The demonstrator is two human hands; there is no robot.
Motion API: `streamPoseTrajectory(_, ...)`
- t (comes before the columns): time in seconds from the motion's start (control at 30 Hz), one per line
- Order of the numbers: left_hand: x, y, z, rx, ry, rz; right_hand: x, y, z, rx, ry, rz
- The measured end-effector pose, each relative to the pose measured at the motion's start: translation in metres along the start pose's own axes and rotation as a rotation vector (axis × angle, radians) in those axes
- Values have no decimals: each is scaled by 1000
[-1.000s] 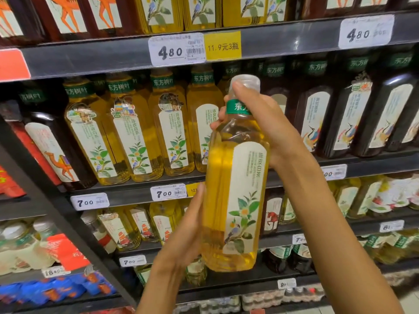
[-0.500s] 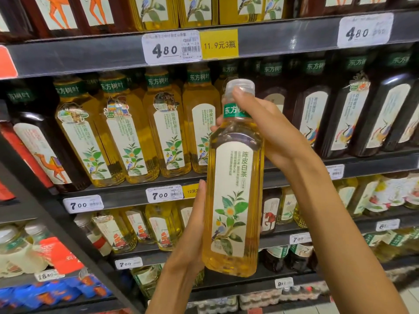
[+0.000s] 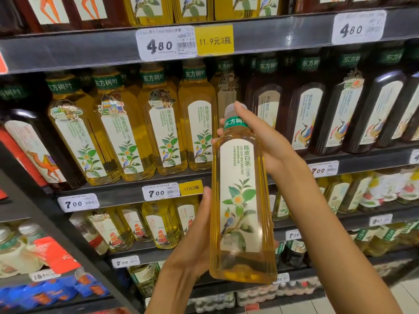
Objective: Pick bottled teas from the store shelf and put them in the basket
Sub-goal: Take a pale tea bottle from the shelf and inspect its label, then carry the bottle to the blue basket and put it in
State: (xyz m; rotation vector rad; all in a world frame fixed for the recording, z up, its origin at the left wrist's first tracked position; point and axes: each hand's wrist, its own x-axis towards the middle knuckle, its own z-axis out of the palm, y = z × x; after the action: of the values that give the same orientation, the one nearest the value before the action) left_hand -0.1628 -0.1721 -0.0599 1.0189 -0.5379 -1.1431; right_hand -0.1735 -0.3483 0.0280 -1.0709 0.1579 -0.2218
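Head view shows a yellow bottled tea (image 3: 241, 200) held upright in both hands, clear of the store shelf (image 3: 127, 193) and close to the camera. Compared with a second ago, the bottle has come lower and nearer, and it has turned so that its cream label with the leaf and bird picture faces the viewer squarely; a second ago that label was angled off to one side. This suggests the pick from the shelf is done and the bottle is being looked over or steadied before it goes to the basket, which is not in view.

Up at the neck, the right hand (image 3: 265, 141) wraps round the green collar band, with the thumb lying across the pale cap and fingertips showing at the left of the neck. Lower down, the left hand (image 3: 195, 241) lies against the bottle's left side near the base, thumb pointing up along the edge; whether its other fingers curl behind the bottle is hidden.

Behind the held bottle, a row of matching yellow tea bottles (image 3: 163, 130) stands on the shelf, with dark tea bottles (image 3: 344, 114) to their right and a price tag (image 3: 166, 43) reading 480 on the rail above.
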Motion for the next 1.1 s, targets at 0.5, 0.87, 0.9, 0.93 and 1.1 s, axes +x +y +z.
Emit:
streamPoseTrajectory(0.5,-5,4,2,-163,-99,105,2,16,-10,193,102,112)
streamPoseTrajectory(0.87,11,-3,-22,-257,-190,37,-8,10,-40,110,253,-301)
streamPoseTrajectory(0.9,16,-4,-25,-274,-192,-2,-13,12,-44,102,276,-326)
streamPoseTrajectory(0.93,18,-5,-27,-271,-181,-37,-19,15,-47,108,296,-347)
streamPoseTrajectory(1.1,36,-30,-24,-106,-107,-152,-63,33,-70,177,380,-454)
